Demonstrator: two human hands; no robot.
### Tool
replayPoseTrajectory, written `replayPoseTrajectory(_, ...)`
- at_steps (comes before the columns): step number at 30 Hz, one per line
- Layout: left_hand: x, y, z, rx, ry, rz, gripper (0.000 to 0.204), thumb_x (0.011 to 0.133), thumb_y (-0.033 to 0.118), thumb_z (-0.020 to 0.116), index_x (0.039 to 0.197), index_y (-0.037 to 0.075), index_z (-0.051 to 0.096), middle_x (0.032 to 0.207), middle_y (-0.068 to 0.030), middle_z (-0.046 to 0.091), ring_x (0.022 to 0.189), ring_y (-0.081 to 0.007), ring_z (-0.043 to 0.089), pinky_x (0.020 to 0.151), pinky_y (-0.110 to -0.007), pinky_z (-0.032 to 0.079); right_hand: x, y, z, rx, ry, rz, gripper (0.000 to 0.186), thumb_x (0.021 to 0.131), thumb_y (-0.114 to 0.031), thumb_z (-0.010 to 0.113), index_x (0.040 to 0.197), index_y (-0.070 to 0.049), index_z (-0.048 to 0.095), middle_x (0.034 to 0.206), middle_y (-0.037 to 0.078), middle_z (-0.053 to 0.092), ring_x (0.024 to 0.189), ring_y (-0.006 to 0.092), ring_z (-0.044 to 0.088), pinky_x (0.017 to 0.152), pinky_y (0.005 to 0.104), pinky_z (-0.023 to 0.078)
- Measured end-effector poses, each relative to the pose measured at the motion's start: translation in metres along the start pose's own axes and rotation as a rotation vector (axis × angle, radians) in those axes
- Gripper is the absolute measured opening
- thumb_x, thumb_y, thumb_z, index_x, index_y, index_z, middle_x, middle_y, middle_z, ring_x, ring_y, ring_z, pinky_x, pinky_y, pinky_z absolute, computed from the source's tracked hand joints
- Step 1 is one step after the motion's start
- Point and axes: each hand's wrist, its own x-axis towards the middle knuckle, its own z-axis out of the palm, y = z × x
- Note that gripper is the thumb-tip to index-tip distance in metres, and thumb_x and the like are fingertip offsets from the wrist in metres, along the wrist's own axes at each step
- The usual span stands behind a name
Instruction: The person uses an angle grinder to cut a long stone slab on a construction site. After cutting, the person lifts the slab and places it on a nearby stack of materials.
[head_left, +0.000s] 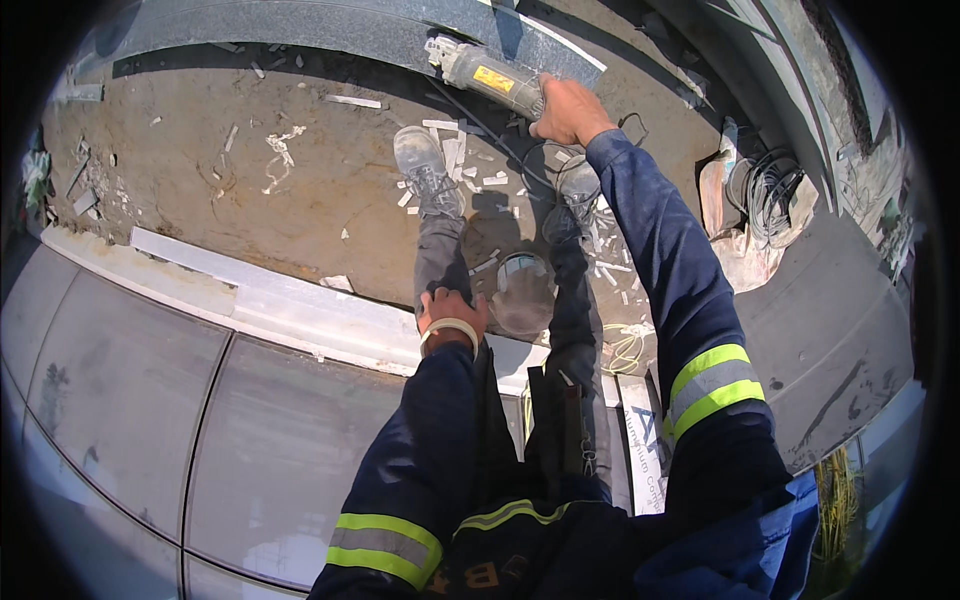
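My right hand [572, 112] is wrapped round the rear end of a grey angle grinder [515, 90] with a yellow label. Its head points left, at the near edge of a long grey sheet-metal panel [330, 25]. Whether the disc touches the panel cannot be made out. A dark cable [490, 132] trails over the ground by my boots. My left hand [455, 308], with a pale band at the wrist, rests on my left leg [440, 255], thumb apart from the fingers and holding nothing.
White offcut strips [452, 152] lie scattered around my dusty boots [425, 165]. A round bucket-like object [523, 290] is between my legs. Coiled cable [768, 195] sits at right on a torn sack. Large grey panels [290, 430] and a white ledge [270, 305] are near left.
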Motion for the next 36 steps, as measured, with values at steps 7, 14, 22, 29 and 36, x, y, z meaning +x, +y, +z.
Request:
replayPoseTrajectory(7,0.001,0.001,-0.002,0.009,-0.024,0.011,0.060,0.097,0.054,0.058,0.114,0.000,0.076,0.131,-0.0159,0.066,0.134,-0.0371,0.051,0.110,-0.047,0.048,-0.014,0.007,-0.006,0.045,-0.015,0.019,0.061,0.073,-0.027,0.085,0.120,0.002,0.060,0.109,0.031,0.072,0.107,0.0489,0.069,0.093,0.0528,0.055)
replayPoseTrajectory(14,0.001,0.000,-0.003,0.001,-0.043,0.001,0.060,0.098,0.055,0.057,0.116,0.001,0.076,0.132,-0.0159,0.066,0.135,-0.0366,0.051,0.110,-0.047,0.048,0.020,-0.020,-0.003,0.027,0.018,-0.037,0.059,0.073,-0.026,0.084,0.120,0.003,0.062,0.110,0.029,0.073,0.105,0.0467,0.070,0.091,0.0510,0.057)
replayPoseTrajectory(22,0.002,-0.005,0.001,0.011,-0.010,0.016,0.059,0.097,0.055,0.056,0.115,0.003,0.077,0.128,-0.0140,0.065,0.133,-0.0345,0.051,0.104,-0.050,0.050,0.002,-0.003,-0.005,-0.007,-0.022,0.023,0.063,0.072,-0.026,0.084,0.125,0.001,0.062,0.117,0.026,0.072,0.112,0.0438,0.069,0.098,0.0494,0.056)
replayPoseTrajectory(29,0.005,-0.009,0.003,0.003,-0.034,0.018,0.058,0.098,0.054,0.056,0.117,0.003,0.076,0.131,-0.0141,0.064,0.135,-0.0354,0.049,0.106,-0.052,0.047,-0.003,-0.002,-0.007,-0.014,-0.065,0.057,0.064,0.072,-0.027,0.085,0.126,0.000,0.062,0.117,0.026,0.072,0.112,0.0446,0.070,0.097,0.0501,0.056)
replayPoseTrajectory(36,0.006,-0.007,0.003,0.031,-0.046,0.012,0.059,0.098,0.054,0.055,0.119,0.003,0.076,0.132,-0.0141,0.064,0.135,-0.0350,0.049,0.108,-0.052,0.046,0.027,-0.016,-0.002,0.000,-0.025,0.003,0.065,0.073,-0.028,0.086,0.127,0.000,0.062,0.115,0.027,0.073,0.111,0.0452,0.070,0.096,0.0501,0.056)
